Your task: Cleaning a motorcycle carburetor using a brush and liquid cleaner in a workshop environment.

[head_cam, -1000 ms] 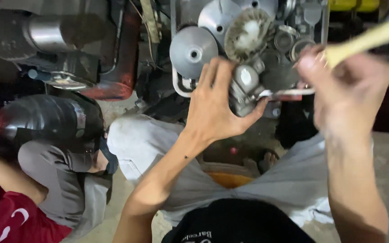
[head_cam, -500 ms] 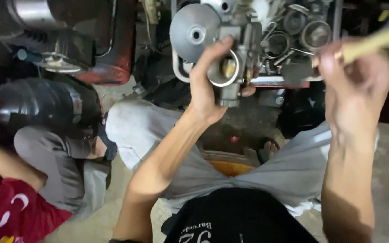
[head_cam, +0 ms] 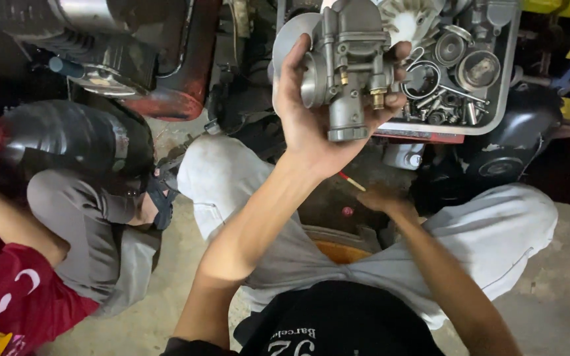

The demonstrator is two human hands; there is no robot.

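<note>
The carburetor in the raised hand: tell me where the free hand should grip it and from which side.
Probably the carburetor is best gripped on its blocky middle body, coming from the right, since the left hand already cups its left side and round throat. Avoid the small brass fittings on the front. The right hand is low, near a thin stick.

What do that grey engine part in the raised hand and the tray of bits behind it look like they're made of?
The grey engine part in the left hand looks like cast metal, probably aluminium: dull, matte grey, with a small brass-coloured fitting. The tray looks like pale plastic with a smooth, thin rim, though that is less certain.
</note>
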